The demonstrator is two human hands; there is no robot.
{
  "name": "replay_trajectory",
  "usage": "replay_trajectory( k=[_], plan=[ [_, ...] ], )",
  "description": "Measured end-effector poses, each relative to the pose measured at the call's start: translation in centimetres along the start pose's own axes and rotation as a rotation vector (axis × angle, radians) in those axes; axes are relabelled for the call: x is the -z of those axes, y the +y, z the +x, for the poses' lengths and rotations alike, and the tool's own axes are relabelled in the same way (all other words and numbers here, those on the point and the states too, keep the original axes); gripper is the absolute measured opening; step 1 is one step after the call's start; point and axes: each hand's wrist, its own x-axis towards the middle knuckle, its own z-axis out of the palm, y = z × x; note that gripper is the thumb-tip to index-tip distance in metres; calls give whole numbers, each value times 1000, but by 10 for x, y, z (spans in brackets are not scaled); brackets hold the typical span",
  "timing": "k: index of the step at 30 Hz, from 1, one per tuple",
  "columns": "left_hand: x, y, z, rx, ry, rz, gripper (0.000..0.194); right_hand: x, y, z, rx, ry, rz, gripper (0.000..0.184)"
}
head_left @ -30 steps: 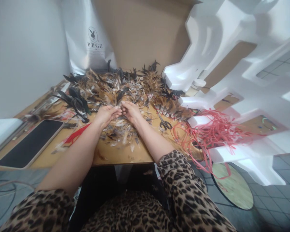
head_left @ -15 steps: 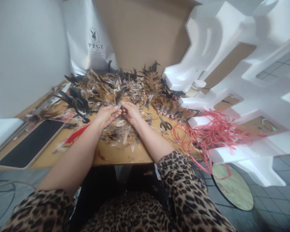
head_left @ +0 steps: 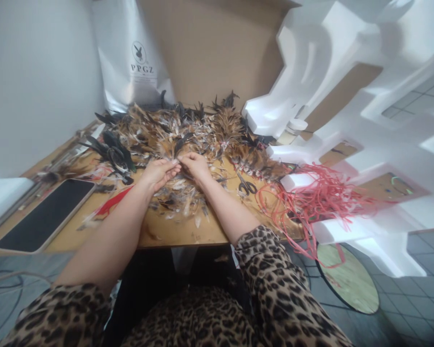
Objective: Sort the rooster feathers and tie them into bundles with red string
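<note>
A small bunch of brown and black feathers [head_left: 175, 146] stands up from between my fingertips, its base hidden by them. My left hand [head_left: 161, 174] is closed in a pinch on that base. Close against it, my right hand [head_left: 196, 166] is also pinched, thumb and forefinger together at the quill ends. What the right fingertips hold is too small to make out. Behind both hands lies a wide heap of brown, white and black feathers [head_left: 141, 126]. Loose pale feathers [head_left: 184, 200] are scattered below my wrists.
Black scissors [head_left: 247, 187] lie right of my hands, beside a tangle of red ribbon [head_left: 321, 197] draped on white foam [head_left: 342, 231]. A phone [head_left: 45, 214] is at the table's left. Dark feathers [head_left: 115, 156] lie near my left wrist; a silvery bag [head_left: 130, 58] stands behind.
My right hand has turned a little, its knuckles slightly higher, with the fingertips still at the bunch's base. My left hand keeps its pinch. The whole view has shifted very slightly.
</note>
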Motion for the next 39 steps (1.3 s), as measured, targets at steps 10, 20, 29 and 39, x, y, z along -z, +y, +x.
replay_trajectory(
  k=[10, 20, 29, 39],
  plan=[
    [-5, 2, -5, -86, 71, 147, 11, 6, -9, -1, -25, -45, -156, 27],
    [-7, 1, -7, -102, 1, 131, 11, 6, -14, -3, -73, -80, 45, 34],
    [-1, 2, -5, -151, -26, 223, 16, 13, -15, -2, 148, -110, -209, 24],
    [-2, 7, -10, -228, -11, 427, 24, 11, -9, -3, 149, -177, -211, 27]
  ],
)
